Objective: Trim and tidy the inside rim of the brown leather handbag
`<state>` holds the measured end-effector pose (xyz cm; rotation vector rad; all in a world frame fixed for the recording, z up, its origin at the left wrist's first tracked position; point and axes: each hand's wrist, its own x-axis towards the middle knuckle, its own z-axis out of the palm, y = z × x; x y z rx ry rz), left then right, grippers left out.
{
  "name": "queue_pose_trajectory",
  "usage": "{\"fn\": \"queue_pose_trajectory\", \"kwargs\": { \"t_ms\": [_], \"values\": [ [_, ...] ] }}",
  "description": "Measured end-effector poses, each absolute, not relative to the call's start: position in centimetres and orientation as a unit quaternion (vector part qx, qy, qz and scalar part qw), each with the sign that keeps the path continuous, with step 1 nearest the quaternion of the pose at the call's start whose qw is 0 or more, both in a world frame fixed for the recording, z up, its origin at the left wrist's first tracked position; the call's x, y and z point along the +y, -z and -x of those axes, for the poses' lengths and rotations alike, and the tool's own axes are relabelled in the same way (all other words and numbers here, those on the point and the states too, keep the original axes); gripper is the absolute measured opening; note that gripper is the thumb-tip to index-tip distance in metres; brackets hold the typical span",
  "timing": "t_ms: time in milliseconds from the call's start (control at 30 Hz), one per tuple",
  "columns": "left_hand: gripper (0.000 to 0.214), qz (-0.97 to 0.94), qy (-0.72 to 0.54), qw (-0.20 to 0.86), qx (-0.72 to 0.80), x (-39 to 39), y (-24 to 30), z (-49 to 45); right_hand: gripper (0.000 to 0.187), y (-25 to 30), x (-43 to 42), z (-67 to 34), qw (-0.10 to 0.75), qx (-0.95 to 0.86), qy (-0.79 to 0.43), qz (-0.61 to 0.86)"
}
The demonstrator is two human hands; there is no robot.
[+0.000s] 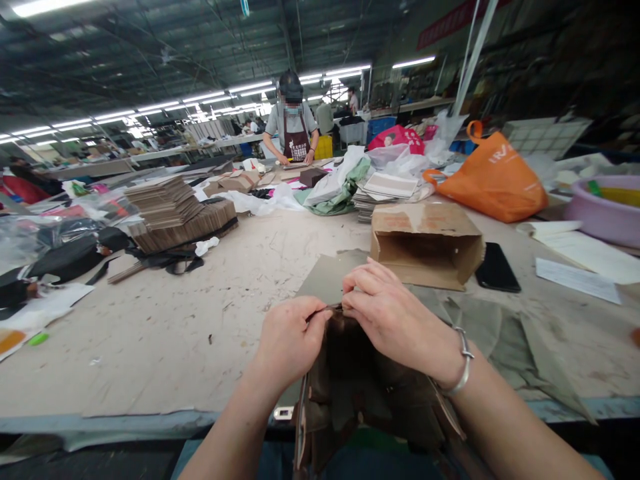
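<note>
A dark brown leather bag stands at the table's front edge, its dark inside facing me. My left hand pinches the bag's far upper edge between thumb and bent fingers. Close beside it, my right hand grips the same edge from the right, its fingertips pressed together there. A silver bracelet circles my right wrist. Under and behind the bag lies grey-green cloth. Near my left forearm is a small metal plate. What exactly lies between the fingertips is too small to make out.
Beyond my right hand sit an open cardboard box and a black phone. Stacked brown pieces stand on the left of the table. An orange bag and a purple basin are at right. A co-worker stands opposite.
</note>
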<state>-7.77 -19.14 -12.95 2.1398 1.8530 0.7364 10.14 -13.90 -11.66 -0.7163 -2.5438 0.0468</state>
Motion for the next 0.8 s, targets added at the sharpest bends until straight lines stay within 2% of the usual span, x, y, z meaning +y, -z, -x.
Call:
{"fn": "queue_pose_trajectory", "kwargs": {
  "t_ms": [333, 800],
  "values": [
    [0.02, -0.713, -0.256, 0.088, 0.647, -19.17, 13.08, 7.66, 0.014, 11.12, -14.2, -10.51, 0.263, -0.933, 0.016, 0.246],
    [0.02, -0.718, -0.25, 0.074, 0.645, -19.17, 13.34, 7.43, 0.019, 11.41, -13.61, -10.39, 0.244, -0.939, -0.07, 0.231]
  ]
}}
